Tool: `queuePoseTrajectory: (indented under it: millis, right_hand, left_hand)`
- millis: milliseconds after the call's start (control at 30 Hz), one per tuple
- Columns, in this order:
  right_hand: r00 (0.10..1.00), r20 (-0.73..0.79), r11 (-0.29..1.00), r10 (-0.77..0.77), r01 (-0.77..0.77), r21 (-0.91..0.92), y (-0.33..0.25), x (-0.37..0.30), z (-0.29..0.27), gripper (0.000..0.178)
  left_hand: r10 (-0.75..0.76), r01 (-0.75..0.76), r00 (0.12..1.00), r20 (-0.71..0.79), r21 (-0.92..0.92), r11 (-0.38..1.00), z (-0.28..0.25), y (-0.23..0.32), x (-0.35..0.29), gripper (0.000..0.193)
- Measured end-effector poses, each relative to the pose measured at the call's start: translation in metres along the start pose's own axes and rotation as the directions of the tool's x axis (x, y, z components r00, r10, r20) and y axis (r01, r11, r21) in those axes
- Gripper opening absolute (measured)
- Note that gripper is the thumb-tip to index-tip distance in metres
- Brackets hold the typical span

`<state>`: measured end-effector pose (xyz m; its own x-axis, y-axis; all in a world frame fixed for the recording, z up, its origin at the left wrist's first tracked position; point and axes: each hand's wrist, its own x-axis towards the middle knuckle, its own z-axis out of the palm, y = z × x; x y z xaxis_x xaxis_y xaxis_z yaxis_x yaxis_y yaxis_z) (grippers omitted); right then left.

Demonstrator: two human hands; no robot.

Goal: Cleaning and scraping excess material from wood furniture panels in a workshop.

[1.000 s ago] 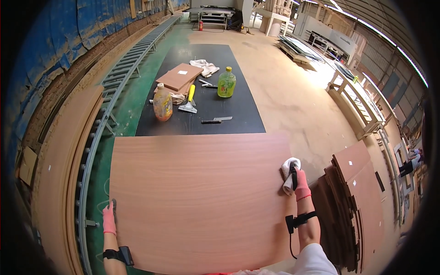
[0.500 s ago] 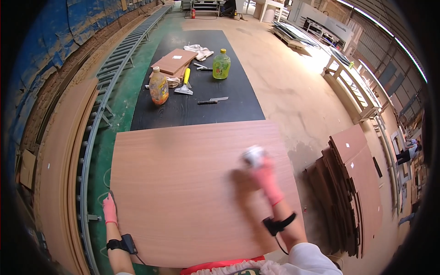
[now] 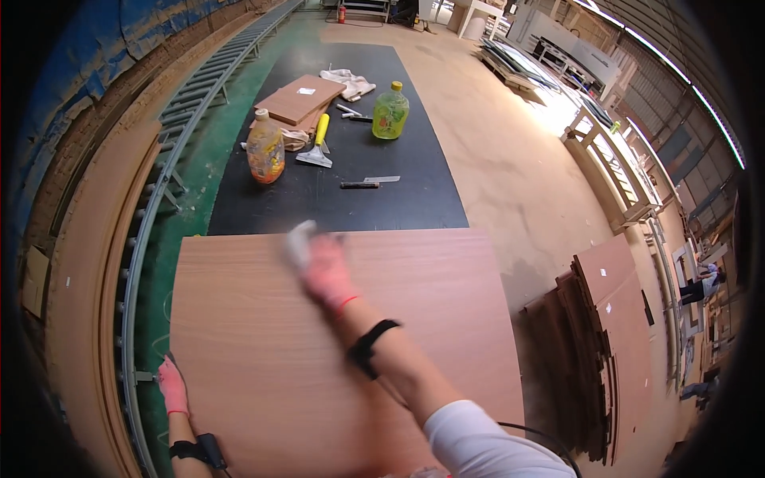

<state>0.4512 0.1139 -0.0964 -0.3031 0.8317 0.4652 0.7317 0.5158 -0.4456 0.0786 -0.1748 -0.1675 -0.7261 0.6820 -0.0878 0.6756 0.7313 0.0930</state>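
One large wood-grain panel [image 3: 255,342] lies flat across the lower centre of the frame; judged by its breadth, it is probably stiff and fairly heavy, with a smooth face that may slip under a flat palm, so hold is best taken at two opposite edges. At lower left, the pink-gloved left hand [image 3: 173,382] rests at the panel's left edge; whether its grip closes around that edge cannot be told. Two stacks flank the panel: pale boards [image 3: 88,279] at left and brown boards [image 3: 625,319] at lower right, their sheets too tight to count. Near the panel's far edge, left of centre, the grip of the pink-gloved right hand [image 3: 327,271] is clamped on one white cloth [image 3: 300,243], blurred; the cloth should be soft and light, best held bunched in the palm. Beyond lies one black desk [image 3: 430,191], upper centre, carrying one knife [image 3: 370,182], one yellow-handled scraper [image 3: 315,155], two bottles, orange-tinted [image 3: 265,151] and green [image 3: 390,111], at least two small boards [image 3: 299,99] and, behind them, one pale rag [image 3: 348,83]. One roller conveyor [image 3: 183,119] runs along the upper left; one red extinguisher [image 3: 341,14] stands at the top.
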Motion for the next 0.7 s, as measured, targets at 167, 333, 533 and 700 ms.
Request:
queuePoseTrajectory:
  millis: [167,333,533,700]
  right_hand:
    - [0.892,-0.2,0.775,0.404,-0.45,-0.443,0.202,-0.006,-0.106,0.036]
    - [0.669,-0.153,0.574,0.728,-0.716,-0.398,0.271,-0.048,-0.167,0.049]
    - [0.423,-0.007,0.41,0.906,-0.882,-0.231,0.192,-0.201,-0.251,0.045]
    - [0.262,-0.164,0.223,0.951,-0.949,-0.222,0.113,-0.375,-0.309,0.035]
  left_hand:
    - [0.048,-0.081,0.971,-0.234,-0.13,0.988,0.031,-0.03,0.013,0.042]
    - [0.009,-0.057,0.978,-0.207,-0.23,0.972,0.033,-0.086,0.035,0.037]
    - [0.099,-0.097,0.993,-0.061,0.035,0.995,-0.006,0.013,0.004,0.037]
    - [-0.16,0.096,0.975,-0.156,-0.35,0.932,-0.037,0.067,-0.007,0.044]
